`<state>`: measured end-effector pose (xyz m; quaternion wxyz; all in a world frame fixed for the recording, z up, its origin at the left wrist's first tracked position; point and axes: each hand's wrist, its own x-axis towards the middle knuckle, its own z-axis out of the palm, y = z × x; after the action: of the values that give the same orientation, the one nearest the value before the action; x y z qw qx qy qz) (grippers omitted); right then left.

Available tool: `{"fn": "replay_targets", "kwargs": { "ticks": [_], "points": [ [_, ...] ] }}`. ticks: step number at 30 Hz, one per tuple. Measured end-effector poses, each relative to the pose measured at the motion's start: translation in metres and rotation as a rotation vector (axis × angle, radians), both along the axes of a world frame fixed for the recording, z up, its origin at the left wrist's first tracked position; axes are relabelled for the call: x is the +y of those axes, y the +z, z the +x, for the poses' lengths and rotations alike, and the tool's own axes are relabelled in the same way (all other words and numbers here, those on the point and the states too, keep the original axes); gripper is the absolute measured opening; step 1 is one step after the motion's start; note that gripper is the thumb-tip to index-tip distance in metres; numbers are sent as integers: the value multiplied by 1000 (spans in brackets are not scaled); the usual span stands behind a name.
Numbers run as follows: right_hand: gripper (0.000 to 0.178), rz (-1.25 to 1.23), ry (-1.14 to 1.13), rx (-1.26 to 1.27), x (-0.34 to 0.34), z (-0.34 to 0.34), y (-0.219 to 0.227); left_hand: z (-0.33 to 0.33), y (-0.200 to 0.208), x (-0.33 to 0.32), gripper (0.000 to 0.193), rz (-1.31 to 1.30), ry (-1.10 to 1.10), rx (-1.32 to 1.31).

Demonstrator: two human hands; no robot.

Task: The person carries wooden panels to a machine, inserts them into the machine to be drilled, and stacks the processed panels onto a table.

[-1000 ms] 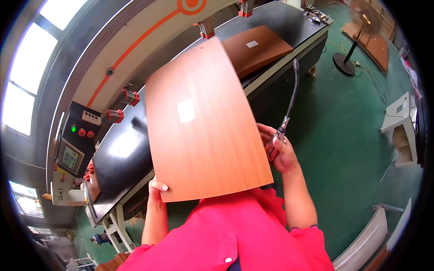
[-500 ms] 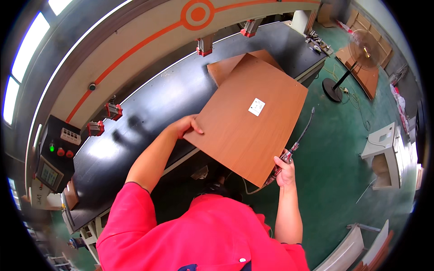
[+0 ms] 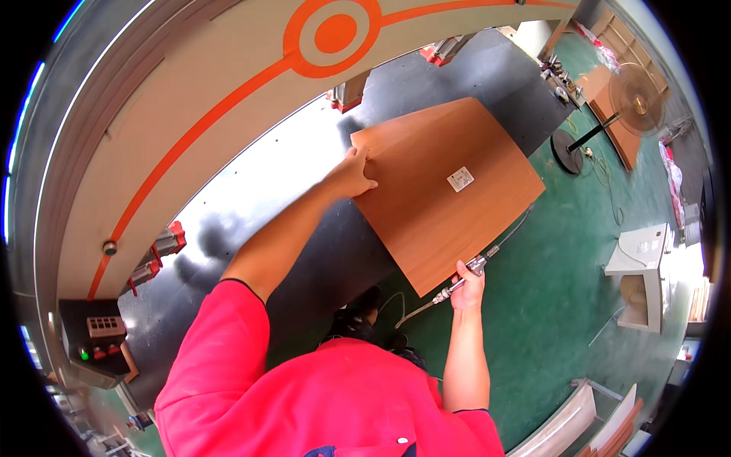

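A brown wood-grain panel (image 3: 445,217) with a small white label (image 3: 460,179) lies partly over the black machine table, its near right part reaching past the table edge. Beneath its far left side shows another brown board (image 3: 411,122). My left hand (image 3: 352,174) grips the panel's left edge, thumb on the top face. In my right hand (image 3: 467,291) is a metal air blow gun (image 3: 476,264), held against the panel's near right edge. A thin hose (image 3: 415,313) runs from its lower end, and a dark flexible nozzle (image 3: 518,222) from the other.
Over the black table (image 3: 304,251) spans a beige machine beam (image 3: 205,99) with red-and-grey clamps (image 3: 350,93). A control box (image 3: 95,339) stands at left. On the green floor to the right are a pedestal fan (image 3: 567,151) and a white cabinet (image 3: 643,266).
The panel has moved away from me, more over the other board. My left hand has slid farther along with it. My right hand and the air gun have dropped slightly nearer me.
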<state>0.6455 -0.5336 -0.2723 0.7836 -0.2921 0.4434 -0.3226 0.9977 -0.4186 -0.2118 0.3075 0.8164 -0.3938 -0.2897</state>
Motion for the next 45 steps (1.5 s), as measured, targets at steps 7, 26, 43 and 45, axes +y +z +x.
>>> {"fn": "replay_targets", "kwargs": {
  "ticks": [7, 26, 43, 45],
  "points": [
    [31, -29, 14, 8, 3, 48, 15, -39, -30, 7, 64, -63, 433, -231],
    [19, -374, 1134, 50, 87, -11, 38, -329, 3, 307, 48, -77, 1039, 253],
    [11, -289, 2237, -251, 510, 7, 114, -854, 141, 883, 58, -336, 3160, -1088],
    [11, -320, 2242, -197, 567, -9, 106, -907, 165, 969, 75, -78, 3191, -946]
  ]
}}
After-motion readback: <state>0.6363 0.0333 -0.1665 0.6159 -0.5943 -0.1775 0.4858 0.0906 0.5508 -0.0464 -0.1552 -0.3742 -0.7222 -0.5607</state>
